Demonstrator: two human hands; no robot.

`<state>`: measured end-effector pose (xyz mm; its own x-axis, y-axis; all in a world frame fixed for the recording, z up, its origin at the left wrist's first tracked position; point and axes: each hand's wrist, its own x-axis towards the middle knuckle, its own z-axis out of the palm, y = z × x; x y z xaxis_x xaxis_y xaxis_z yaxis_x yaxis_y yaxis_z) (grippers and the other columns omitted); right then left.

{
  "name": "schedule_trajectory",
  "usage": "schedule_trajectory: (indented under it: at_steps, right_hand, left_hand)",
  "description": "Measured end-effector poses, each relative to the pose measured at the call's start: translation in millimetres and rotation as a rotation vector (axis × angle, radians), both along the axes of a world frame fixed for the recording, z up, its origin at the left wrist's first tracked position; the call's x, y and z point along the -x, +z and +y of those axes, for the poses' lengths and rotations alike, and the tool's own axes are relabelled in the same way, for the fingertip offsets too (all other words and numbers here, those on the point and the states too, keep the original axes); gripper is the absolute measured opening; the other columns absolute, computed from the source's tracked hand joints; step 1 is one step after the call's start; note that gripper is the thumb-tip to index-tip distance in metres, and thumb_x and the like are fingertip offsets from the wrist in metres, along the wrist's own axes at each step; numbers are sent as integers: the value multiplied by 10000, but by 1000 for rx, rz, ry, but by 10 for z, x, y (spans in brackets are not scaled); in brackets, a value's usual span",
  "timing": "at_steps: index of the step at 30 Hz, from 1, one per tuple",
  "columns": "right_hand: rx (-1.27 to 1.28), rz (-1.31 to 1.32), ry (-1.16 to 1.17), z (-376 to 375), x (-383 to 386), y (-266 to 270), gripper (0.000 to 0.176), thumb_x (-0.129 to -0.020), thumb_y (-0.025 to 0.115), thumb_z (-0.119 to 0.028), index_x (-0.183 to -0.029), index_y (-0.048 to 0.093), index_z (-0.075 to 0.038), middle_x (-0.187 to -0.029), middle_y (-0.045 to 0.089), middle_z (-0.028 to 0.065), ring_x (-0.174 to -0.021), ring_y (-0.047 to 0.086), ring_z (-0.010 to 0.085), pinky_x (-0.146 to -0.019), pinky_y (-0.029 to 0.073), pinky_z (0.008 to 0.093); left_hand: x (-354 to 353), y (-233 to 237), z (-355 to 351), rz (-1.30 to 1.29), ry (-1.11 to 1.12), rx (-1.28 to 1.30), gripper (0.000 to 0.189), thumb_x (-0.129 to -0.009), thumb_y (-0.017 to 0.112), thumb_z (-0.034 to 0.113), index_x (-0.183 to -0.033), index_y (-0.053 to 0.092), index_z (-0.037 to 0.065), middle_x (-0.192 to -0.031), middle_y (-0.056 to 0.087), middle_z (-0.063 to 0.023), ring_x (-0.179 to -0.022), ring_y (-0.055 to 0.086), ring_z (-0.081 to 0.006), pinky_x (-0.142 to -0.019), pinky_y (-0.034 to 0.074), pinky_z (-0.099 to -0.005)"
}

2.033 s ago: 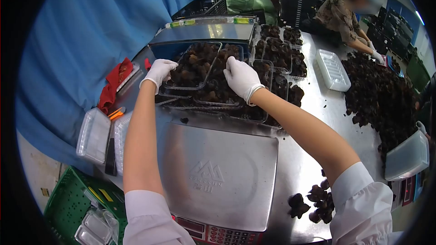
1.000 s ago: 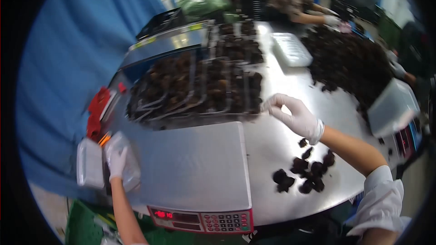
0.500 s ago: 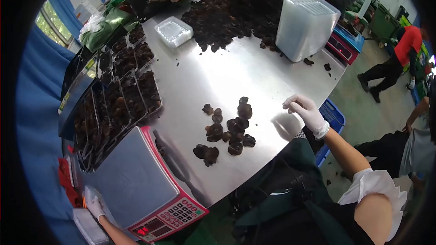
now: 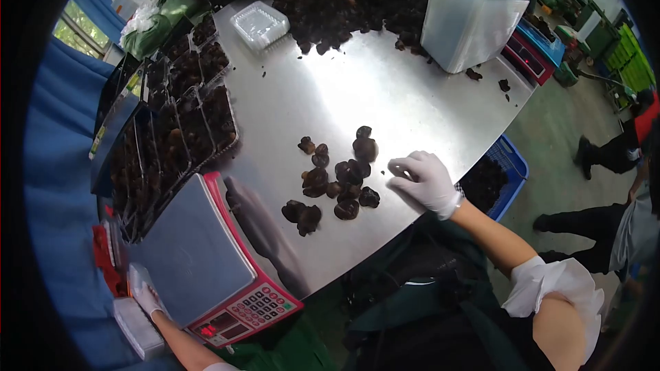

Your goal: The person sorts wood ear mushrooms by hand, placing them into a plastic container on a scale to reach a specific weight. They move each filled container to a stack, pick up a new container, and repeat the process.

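Observation:
My right hand (image 4: 425,182), in a white glove, is over the metal table (image 4: 289,106) just right of a small group of dark mushroom pieces (image 4: 349,172). Its fingers are bent but apart, with nothing between them. My left hand (image 4: 145,295), also gloved, is at the lower left beside the scale (image 4: 196,244), close to a stack of clear plastic trays (image 4: 137,326). What its fingers touch is hard to make out. The scale has a grey plate, a keypad and a red display.
Filled trays (image 4: 179,137) line the left side. A large dark pile (image 4: 357,0) covers the far end, near an empty clear tray (image 4: 260,26) and a tall container stack (image 4: 471,20). A blue basket (image 4: 510,199) stands at the right. Other people are around.
My right hand has moved left, closer to the loose pieces, and its fingers have spread a little. The view has shifted slightly. Hands of co-workers at the far side have moved.

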<state>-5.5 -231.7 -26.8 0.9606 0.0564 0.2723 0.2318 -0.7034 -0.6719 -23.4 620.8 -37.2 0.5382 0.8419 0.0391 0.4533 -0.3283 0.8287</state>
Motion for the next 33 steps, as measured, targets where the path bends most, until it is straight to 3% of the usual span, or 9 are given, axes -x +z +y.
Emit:
schedule_trajectory:
  at_steps: [6,11,13,15,21,24,28,30,33]
  right_hand:
    - [113,-170,2,49,-154,-249,135,-794,745,-200,-800,634,-122,-742,600,67,-721,591,282,-676,468,408]
    - [223,-94,-352,-612,172,-179,106,-812,665,-116,-763,595,-52,-746,588,134,-711,589,344,-628,467,438]
    - [297,-67,-540,-932,362,-173,156,-842,672,-135,-779,570,-35,-747,573,127,-683,576,304,-624,461,397]
    - [96,-4,-616,-1231,522,-248,181,-899,670,-127,-821,554,-11,-720,512,92,-631,504,184,-601,424,315]
    - [-85,-109,-520,-1095,599,-275,91,-930,652,-57,-910,587,4,-796,570,13,-736,557,70,-684,471,236]
    - [-69,-97,-398,-762,445,-106,68,-890,651,-21,-952,639,3,-878,646,79,-811,635,154,-761,499,273]
    - [-132,-46,-57,-317,117,115,207,-844,652,-21,-1050,669,-23,-1083,652,149,-1009,621,309,-899,494,370]
    - [-117,-57,51,-116,-161,141,325,-865,647,-95,-1177,618,-10,-1176,622,179,-1129,568,343,-979,455,411]
    - [37,-15,38,242,-549,-69,544,-913,625,-184,-1394,455,6,-1429,431,271,-1391,327,466,-1154,300,487]
  left_hand:
    - [19,-76,359,79,-154,-58,348,-870,772,350,-669,609,118,-566,486,36,-458,435,-92,-430,317,-250]
    - [48,-121,462,63,-176,-115,385,-888,750,365,-652,574,116,-549,477,28,-441,430,-93,-413,316,-253]
    - [80,-86,454,73,-158,-71,396,-893,741,374,-647,565,119,-550,476,28,-436,425,-94,-411,314,-252]
    - [127,-118,524,98,-160,-58,393,-911,711,396,-671,566,121,-567,486,28,-431,423,-97,-407,312,-249]
    - [194,-174,591,94,-101,64,338,-943,659,389,-750,583,121,-613,498,35,-482,458,-89,-416,319,-245]
    - [132,-20,681,-42,57,13,350,-978,604,346,-738,564,94,-603,487,26,-515,459,-84,-462,347,-244]
    - [169,1364,-1371,48,-103,-405,335,-1006,548,279,-798,595,22,-663,547,-14,-599,511,-101,-574,422,-249]
    - [250,1565,-2318,74,-337,-721,242,-995,558,183,-902,632,-27,-783,619,-40,-719,562,-114,-706,458,-250]
    - [398,1308,-3210,85,-494,-567,139,-940,629,90,-995,657,-35,-891,657,-80,-815,605,-143,-770,484,-281]
